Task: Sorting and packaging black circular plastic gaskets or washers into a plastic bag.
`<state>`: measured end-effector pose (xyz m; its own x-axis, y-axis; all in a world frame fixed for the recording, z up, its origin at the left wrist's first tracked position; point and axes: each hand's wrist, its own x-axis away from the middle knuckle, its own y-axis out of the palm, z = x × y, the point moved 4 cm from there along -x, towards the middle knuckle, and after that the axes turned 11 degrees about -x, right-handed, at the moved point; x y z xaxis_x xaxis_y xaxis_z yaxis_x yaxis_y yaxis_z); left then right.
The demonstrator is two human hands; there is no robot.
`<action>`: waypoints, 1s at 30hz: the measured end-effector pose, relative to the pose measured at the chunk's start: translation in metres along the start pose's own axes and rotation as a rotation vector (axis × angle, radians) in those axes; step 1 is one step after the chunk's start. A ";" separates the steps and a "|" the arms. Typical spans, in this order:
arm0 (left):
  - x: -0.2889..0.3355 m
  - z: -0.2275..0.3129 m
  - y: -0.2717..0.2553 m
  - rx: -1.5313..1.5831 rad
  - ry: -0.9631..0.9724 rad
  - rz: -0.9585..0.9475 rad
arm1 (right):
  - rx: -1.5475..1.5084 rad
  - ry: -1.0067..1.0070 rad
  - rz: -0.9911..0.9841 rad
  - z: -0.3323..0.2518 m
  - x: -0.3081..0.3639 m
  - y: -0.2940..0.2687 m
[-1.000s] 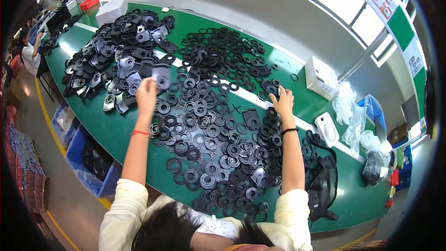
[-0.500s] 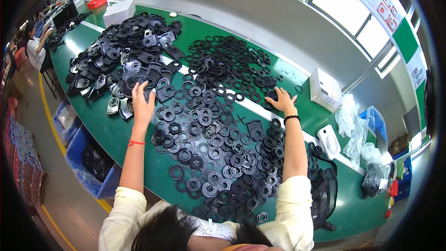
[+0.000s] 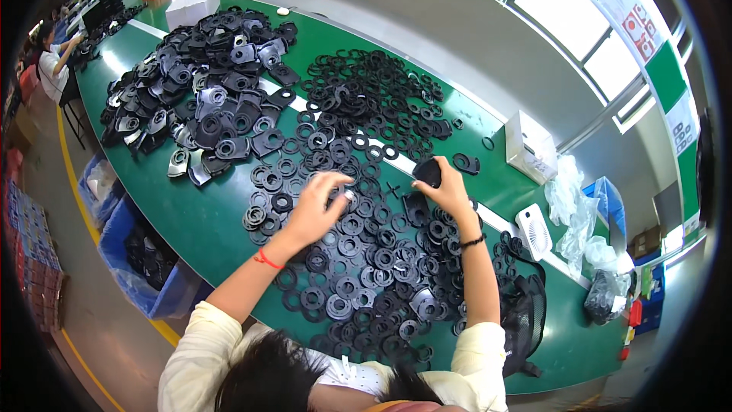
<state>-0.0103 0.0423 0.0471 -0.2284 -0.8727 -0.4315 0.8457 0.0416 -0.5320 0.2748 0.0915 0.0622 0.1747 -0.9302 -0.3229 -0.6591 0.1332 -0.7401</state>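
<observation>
Plate [image 3: 428,173], black and dark-faced with a rounded edge, sits partly covered by the right hand [image 3: 450,189], toward three o'clock just off centre; the grip there is narrow, thumb and fingers holding it. The left hand [image 3: 316,210], toward eight o'clock near the centre, hangs over loose rings [image 3: 366,255], black to grey, round-holed and overlapping; its grip is wide, thumb apart from curved fingers.

The green table [image 3: 221,217] has bare room at nine o'clock, between the left forearm and a pile of plates [image 3: 210,95] at ten. More bare green shows at two o'clock, beside a darker ring heap [image 3: 358,91] at twelve. The near edge sweeps from ten o'clock through eight to six; a black bag [image 3: 526,324] takes up four o'clock.

On the floor at eight o'clock, a blue bin [image 3: 166,307] with a clear liner holds dark pieces. A white box [image 3: 530,146] stands between two and three; its contents do not show.
</observation>
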 end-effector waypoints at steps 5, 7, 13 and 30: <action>0.034 0.003 0.072 1.129 -0.660 -0.612 | -0.137 -0.246 -0.070 -0.086 0.039 0.022; 0.039 0.008 0.077 1.331 -0.733 -0.644 | -0.158 -0.245 -0.241 -0.115 0.054 0.029; 0.042 -0.007 0.078 1.402 -0.853 -0.674 | -0.093 -0.258 -0.284 -0.130 0.077 0.047; 0.044 -0.003 0.068 1.330 -0.743 -0.569 | -0.450 -0.002 0.181 -0.107 0.075 0.028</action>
<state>0.0357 0.0084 -0.0100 -0.7032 -0.6738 0.2269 0.6247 -0.4332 0.6497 0.1911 -0.0113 0.0809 0.0290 -0.9051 -0.4242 -0.9299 0.1312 -0.3436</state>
